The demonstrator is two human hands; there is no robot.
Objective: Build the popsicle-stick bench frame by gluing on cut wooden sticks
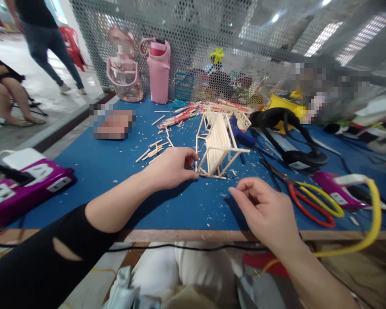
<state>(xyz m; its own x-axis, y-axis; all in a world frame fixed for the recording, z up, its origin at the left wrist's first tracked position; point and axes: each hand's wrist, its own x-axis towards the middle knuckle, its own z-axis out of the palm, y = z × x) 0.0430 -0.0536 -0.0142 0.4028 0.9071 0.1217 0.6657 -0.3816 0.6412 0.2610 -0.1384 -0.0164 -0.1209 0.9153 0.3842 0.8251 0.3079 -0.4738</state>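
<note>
A small stick model (216,143), built like a chair or frame from thin pale wooden sticks with a slatted panel, stands on the blue tabletop (106,171). At its lower left corner my left hand (172,167) has thumb and fingertips closed around the upright stick. My right hand (265,210) is to the right and nearer the table edge, apart from the model. Its fingers are curled and thumb and forefinger come together; whether something tiny is between them cannot be seen. Behind the model lies a blue glue gun (241,133), partly hidden by the sticks.
Loose sticks (154,150) and crumbs lie left of the model, with stick bundles in red wrappers (183,113) behind. Scissors (312,201), a black strap (289,128) and a purple power strip (337,189) are right; another power strip (28,184) left. A pink bottle (159,77) stands at the back.
</note>
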